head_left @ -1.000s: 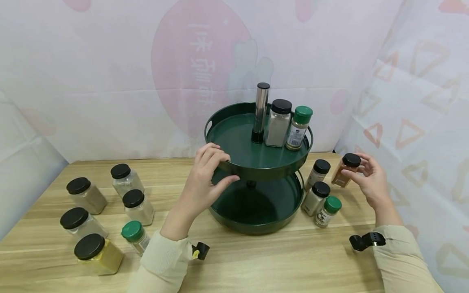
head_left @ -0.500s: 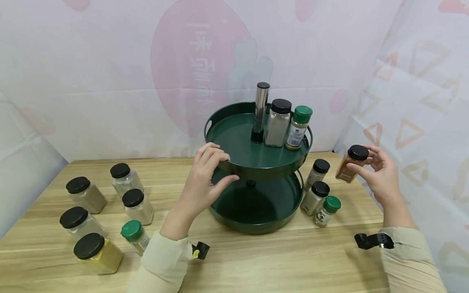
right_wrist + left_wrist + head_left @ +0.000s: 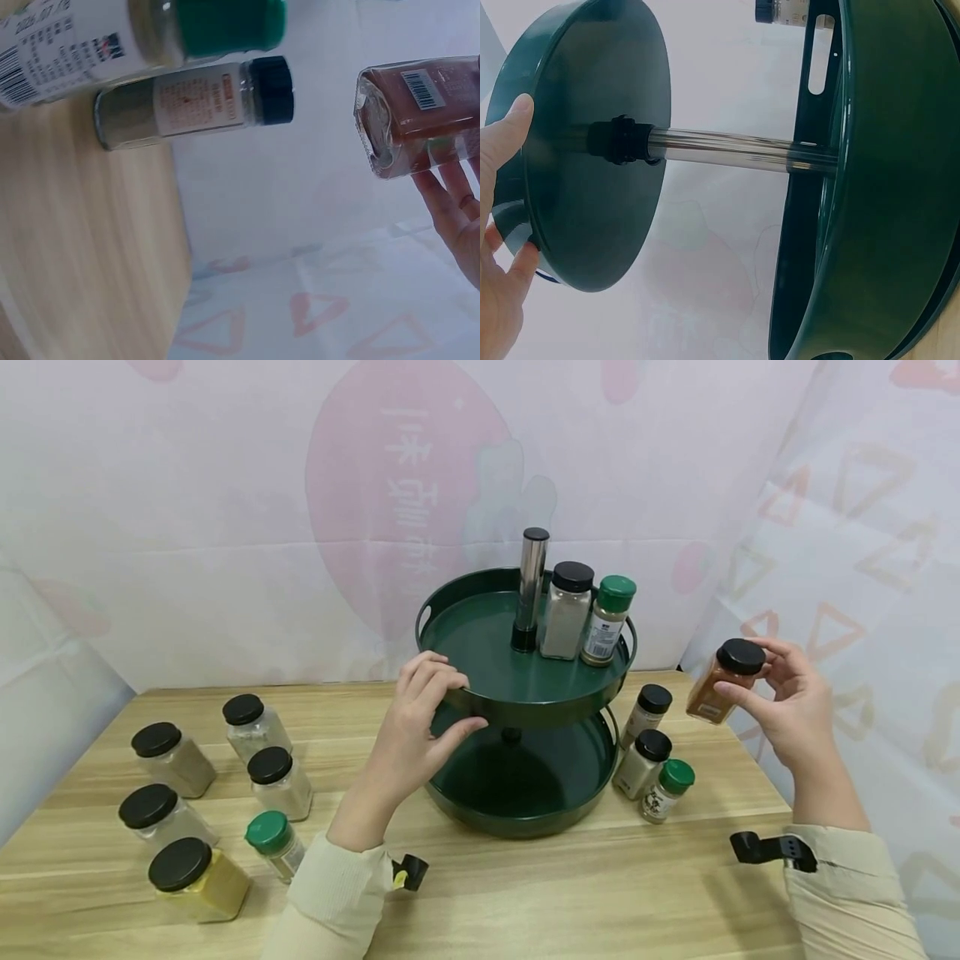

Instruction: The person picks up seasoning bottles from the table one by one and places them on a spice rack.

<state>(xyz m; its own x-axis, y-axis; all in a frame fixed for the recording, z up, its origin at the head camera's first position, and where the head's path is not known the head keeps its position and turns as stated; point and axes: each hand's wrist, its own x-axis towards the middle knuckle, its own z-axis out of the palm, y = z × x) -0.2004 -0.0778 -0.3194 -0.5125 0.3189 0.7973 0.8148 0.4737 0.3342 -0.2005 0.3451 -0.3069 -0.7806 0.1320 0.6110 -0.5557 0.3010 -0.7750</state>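
Observation:
My right hand (image 3: 798, 710) grips a square spice jar (image 3: 716, 691) of reddish-brown powder with a black lid. The jar is raised off the table and tilted; in the right wrist view its clear base and barcode label face the camera. At the centre stands a dark green two-tier round tray (image 3: 536, 702). My left hand (image 3: 420, 718) holds the upper tier's front left rim, fingers over the edge and thumb below. A black-lidded jar of pale powder (image 3: 564, 622) and a green-capped shaker (image 3: 602, 633) stand on the upper tier, beside the silver centre post (image 3: 532, 585).
Right of the tray stand two black-lidded jars, one pale (image 3: 636, 772) and one labelled (image 3: 643, 720), and a small green-capped shaker (image 3: 657, 802). Several jars, including a yellow one (image 3: 213, 889), and a green-capped shaker (image 3: 285, 856) stand at the table's left. A printed cloth (image 3: 225, 527) hangs behind.
My right hand has lifted the reddish-brown jar off the table, up and slightly to the right, tilting it. My left hand has stayed on the tray rim.

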